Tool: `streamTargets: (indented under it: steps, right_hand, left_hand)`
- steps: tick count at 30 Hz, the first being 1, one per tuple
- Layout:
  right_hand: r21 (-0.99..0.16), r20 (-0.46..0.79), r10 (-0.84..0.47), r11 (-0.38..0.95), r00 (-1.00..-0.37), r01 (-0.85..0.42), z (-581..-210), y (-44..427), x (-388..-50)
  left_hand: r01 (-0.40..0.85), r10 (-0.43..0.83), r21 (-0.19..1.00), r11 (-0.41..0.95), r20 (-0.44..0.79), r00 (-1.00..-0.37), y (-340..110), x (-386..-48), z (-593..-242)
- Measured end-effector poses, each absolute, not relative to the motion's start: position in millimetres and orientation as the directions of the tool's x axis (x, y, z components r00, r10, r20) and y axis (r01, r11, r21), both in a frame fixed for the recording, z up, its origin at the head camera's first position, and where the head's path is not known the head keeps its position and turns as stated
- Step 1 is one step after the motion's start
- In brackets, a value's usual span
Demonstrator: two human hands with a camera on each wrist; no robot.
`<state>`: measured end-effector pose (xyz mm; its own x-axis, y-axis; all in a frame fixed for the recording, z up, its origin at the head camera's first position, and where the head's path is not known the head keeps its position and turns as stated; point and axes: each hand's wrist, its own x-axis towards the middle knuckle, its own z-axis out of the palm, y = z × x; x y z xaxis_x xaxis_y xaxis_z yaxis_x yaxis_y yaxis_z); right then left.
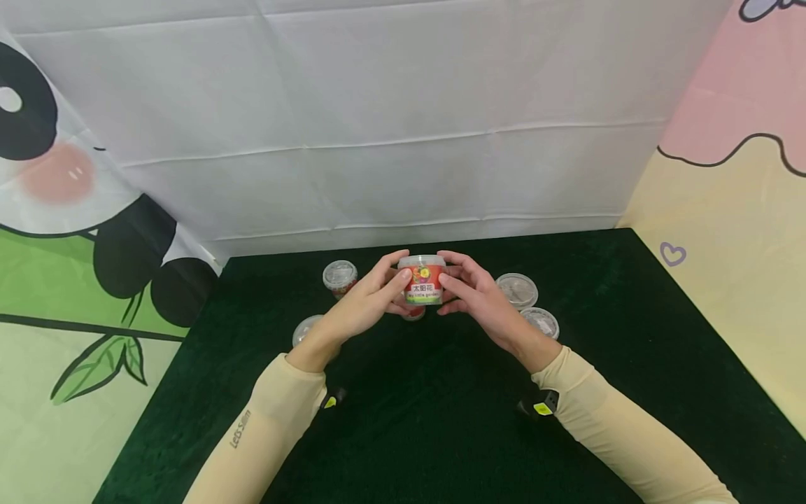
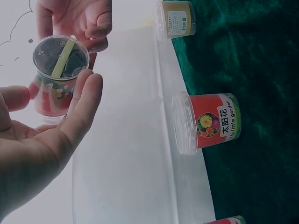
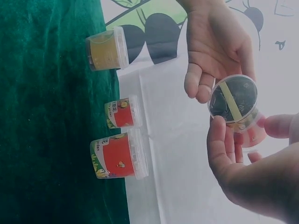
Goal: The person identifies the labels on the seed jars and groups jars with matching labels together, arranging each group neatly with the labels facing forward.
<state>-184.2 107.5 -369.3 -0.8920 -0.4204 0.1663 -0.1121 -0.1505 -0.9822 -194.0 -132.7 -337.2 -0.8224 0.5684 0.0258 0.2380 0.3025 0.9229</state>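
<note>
A clear-lidded cup with a red label (image 1: 423, 288) is held up over the green cloth, its label facing the head camera. My left hand (image 1: 368, 297) grips its left side, thumb on the front; my right hand (image 1: 481, 301) grips the right side the same way. In the left wrist view the cup's lid (image 2: 60, 57) shows a pale yellow strip, with the left fingers (image 2: 84, 100) along the cup. From the right wrist the same lid (image 3: 232, 98) is seen beside the right fingers (image 3: 219, 140).
Behind the held cup is another red cup (image 1: 413, 313), mostly hidden. Lidded cups stand at the left (image 1: 340, 275) (image 1: 306, 328) and at the right (image 1: 517, 290) (image 1: 541, 323). A white cloth (image 1: 403, 140) hangs behind the green cloth (image 1: 428, 420).
</note>
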Motion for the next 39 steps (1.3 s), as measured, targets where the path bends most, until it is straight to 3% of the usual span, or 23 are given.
streamTargets:
  steps: [7, 25, 39]
  right_hand:
    - [-0.988, 0.137, -0.435, -0.129, -0.89, -0.088, -362.2, 98.5, -194.3]
    - [-0.993, 0.05, -0.439, -0.116, -0.897, 0.002, -360.7, 57.8, -233.9]
    - [-0.981, -0.085, -0.377, -0.128, -0.922, 0.143, -363.6, 27.3, -258.6]
  left_hand:
    - [0.252, 0.553, 0.906, 0.341, 0.023, -0.833, -140.7, -200.8, -331.8]
    - [0.128, 0.478, 0.9, 0.416, -0.097, -0.873, -174.5, -237.2, -324.7]
    - [0.046, 0.393, 0.886, 0.461, -0.157, -0.906, -192.1, -267.9, -333.6]
